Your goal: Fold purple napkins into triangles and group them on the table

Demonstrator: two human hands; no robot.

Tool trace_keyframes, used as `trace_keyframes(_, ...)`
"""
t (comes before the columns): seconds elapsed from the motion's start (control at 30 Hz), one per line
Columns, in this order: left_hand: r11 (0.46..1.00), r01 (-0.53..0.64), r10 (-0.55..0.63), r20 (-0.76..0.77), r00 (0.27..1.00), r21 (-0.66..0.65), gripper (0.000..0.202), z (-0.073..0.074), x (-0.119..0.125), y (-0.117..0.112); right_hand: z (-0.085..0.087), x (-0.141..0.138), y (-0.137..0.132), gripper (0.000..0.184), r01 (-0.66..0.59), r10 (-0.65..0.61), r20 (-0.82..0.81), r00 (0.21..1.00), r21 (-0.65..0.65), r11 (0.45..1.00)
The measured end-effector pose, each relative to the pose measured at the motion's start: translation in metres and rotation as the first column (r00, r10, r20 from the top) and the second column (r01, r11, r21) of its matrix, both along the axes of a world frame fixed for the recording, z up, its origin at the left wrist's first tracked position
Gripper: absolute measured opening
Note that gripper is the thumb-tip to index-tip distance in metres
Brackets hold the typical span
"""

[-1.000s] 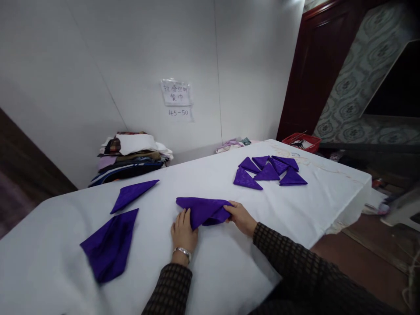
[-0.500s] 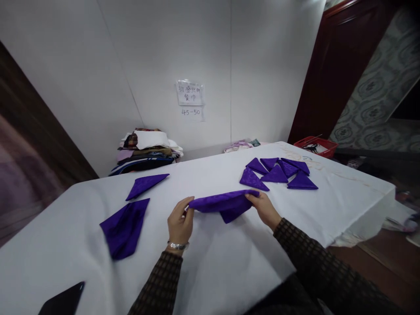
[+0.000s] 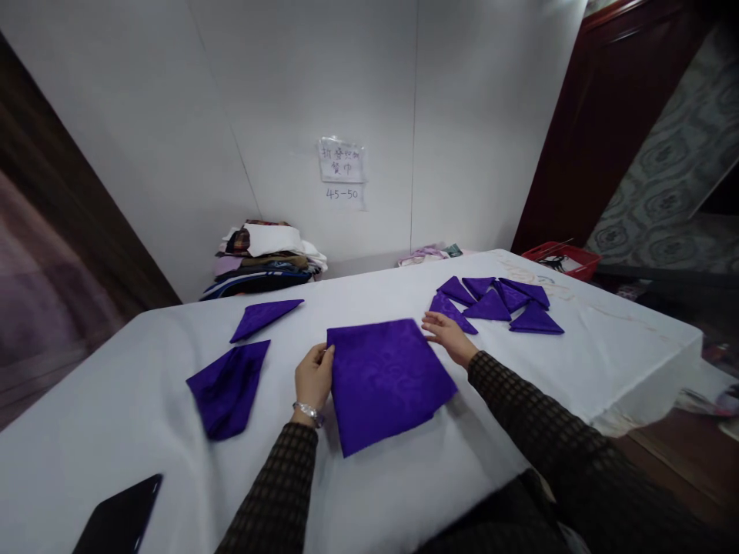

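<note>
A purple cloth napkin (image 3: 384, 381) lies spread out square on the white table (image 3: 519, 400) in front of me. My left hand (image 3: 313, 377) pinches its far left corner, a silver bracelet on the wrist. My right hand (image 3: 447, 337) holds the far right corner, fingers closed on the edge. Several napkins folded into triangles (image 3: 496, 304) lie grouped just beyond my right hand. Two loosely folded purple napkins, one near (image 3: 228, 388) and one farther (image 3: 262, 317), lie to the left of my left hand.
A dark phone (image 3: 118, 523) lies at the table's near left edge. A pile of folded clothes (image 3: 262, 258) sits against the wall at the back. A red basket (image 3: 560, 260) stands at the far right corner. A paper note (image 3: 342, 161) hangs on the wall.
The napkin was bunched between my hands, then lifted and stretched; now it lies opened flat as a square, with both hands at its far corners.
</note>
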State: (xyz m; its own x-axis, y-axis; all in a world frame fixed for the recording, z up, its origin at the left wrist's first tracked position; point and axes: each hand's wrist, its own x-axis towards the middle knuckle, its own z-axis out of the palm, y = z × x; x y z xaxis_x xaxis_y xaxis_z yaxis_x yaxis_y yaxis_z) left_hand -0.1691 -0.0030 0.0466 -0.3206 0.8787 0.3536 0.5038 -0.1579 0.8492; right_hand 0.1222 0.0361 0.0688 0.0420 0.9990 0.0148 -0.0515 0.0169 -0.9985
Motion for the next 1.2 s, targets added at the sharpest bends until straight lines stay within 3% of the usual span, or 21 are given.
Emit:
trace_keyframes(0.13, 0.984, -0.067, 0.041, -0.159, 0.986, -0.163, 0.03, -0.039, -0.011, 0.009, -0.047, 0.004, -0.013, 0.035, 0.017, -0.009, 0.105, 0.994, -0.075, 0.997)
trace_keyframes(0.3, 0.997, -0.011, -0.015, -0.354, 0.935, -0.071, 0.029, -0.046, -0.007, 0.006, -0.079, 0.012, -0.042, 0.041, -0.05, 0.074, 0.247, 0.966, -0.1, 0.994)
trace_keyframes(0.43, 0.996, 0.019, 0.027, -0.495, 0.869, 0.088, 0.028, -0.046, -0.006, 0.007, -0.077, 0.01, -0.053, 0.045, -0.183, 0.154, 0.476, 0.866, 0.016, 0.983)
trace_keyframes(0.53, 0.989, 0.05, 0.035, -0.556, 0.83, 0.137, 0.027, -0.047, -0.007, 0.008, -0.073, 0.006, -0.056, 0.042, -0.254, 0.155, 0.615, 0.773, 0.076, 0.964)
trace_keyframes(0.67, 0.977, 0.18, -0.086, -0.559, 0.825, 0.115, 0.024, -0.042, 0.003, 0.003, -0.076, 0.004, -0.057, 0.033, -0.258, 0.078, 0.707, 0.702, 0.15, 0.954)
trace_keyframes(0.77, 0.947, 0.32, -0.257, -0.549, 0.796, 0.021, 0.022, -0.033, 0.016, -0.005, -0.077, 0.005, -0.059, 0.028, -0.258, 0.072, 0.695, 0.716, 0.167, 0.952)
trace_keyframes(0.87, 0.898, 0.414, -0.424, -0.539, 0.728, -0.148, 0.022, -0.022, 0.028, -0.016, -0.075, 0.006, -0.061, 0.035, -0.292, 0.101, 0.693, 0.714, 0.163, 0.942)
trace_keyframes(0.97, 0.863, 0.433, -0.502, -0.544, 0.672, -0.261, 0.025, -0.016, 0.036, -0.031, -0.075, 0.005, -0.062, 0.038, -0.321, 0.112, 0.738, 0.665, 0.147, 0.935)
trace_keyframes(1.07, 0.828, 0.46, -0.559, -0.549, 0.622, -0.321, 0.035, -0.021, 0.039, -0.047, -0.078, 0.004, -0.061, 0.03, -0.323, 0.096, 0.757, 0.646, 0.158, 0.933)
trace_keyframes(1.13, 0.811, 0.473, -0.581, -0.559, 0.591, -0.343, 0.045, -0.027, 0.04, -0.054, -0.08, 0.005, -0.059, 0.026, -0.326, 0.089, 0.721, 0.687, 0.197, 0.925)
trace_keyframes(1.2, 0.815, 0.463, -0.576, -0.572, 0.585, -0.348, 0.047, -0.033, 0.04, -0.058, -0.082, 0.005, -0.058, 0.022, -0.299, 0.087, 0.617, 0.782, 0.248, 0.921)
